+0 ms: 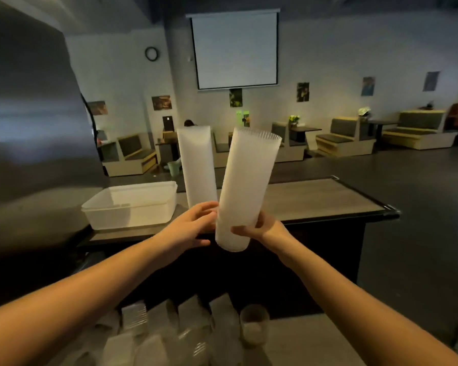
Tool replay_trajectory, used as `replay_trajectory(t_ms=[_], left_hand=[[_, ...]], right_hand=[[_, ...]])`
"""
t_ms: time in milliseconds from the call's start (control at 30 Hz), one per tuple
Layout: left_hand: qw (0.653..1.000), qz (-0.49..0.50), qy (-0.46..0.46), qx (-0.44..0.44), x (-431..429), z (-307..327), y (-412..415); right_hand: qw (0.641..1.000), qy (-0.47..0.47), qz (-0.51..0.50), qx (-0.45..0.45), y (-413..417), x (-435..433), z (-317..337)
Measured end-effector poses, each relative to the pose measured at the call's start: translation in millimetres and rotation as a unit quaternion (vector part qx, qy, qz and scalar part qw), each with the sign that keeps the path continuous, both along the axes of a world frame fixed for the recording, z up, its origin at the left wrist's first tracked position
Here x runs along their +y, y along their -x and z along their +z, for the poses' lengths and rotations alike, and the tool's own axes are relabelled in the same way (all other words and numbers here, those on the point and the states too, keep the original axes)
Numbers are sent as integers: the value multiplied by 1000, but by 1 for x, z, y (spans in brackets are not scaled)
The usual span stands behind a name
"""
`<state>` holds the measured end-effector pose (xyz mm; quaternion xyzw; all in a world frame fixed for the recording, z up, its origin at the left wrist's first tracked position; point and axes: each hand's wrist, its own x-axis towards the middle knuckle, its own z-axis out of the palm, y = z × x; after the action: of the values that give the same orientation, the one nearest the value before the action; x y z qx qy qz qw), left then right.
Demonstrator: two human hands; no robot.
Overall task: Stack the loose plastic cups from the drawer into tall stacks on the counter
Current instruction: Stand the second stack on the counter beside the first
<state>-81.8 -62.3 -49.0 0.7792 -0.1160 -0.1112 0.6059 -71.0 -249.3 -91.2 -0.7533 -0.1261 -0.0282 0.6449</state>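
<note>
A tall stack of translucent white plastic cups point(245, 186) is held tilted to the right above the counter's point(315, 200) near edge. My right hand point(259, 229) grips it near its bottom, fingers curled round it. My left hand point(193, 224) is spread beside the stack's base on the left, fingers straight and touching it. A second tall cup stack point(197, 165) stands upright on the counter just behind my left hand. Several loose cups point(185, 331) lie in the drawer at the bottom of the view.
A clear rectangular plastic tub point(132, 204) sits on the counter's left part. A steel surface point(29, 128) rises at the left. Beyond the counter lie a dark floor, booth seats point(347, 137) and a projector screen point(234, 48).
</note>
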Motion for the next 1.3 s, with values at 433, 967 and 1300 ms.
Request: replay_trajectory(t_ms=[433,967,1300], left_hand=[[993,-15,-76,86,-44,29,-76],[980,-57,-147,125,-37,26,-97],[982,-77,-126,121,-22,20,-100]], right_hand=[[993,98,-64,11,-90,-22,20],[994,77,-69,43,-118,-13,11],[994,77,-69,31,-124,-13,6]])
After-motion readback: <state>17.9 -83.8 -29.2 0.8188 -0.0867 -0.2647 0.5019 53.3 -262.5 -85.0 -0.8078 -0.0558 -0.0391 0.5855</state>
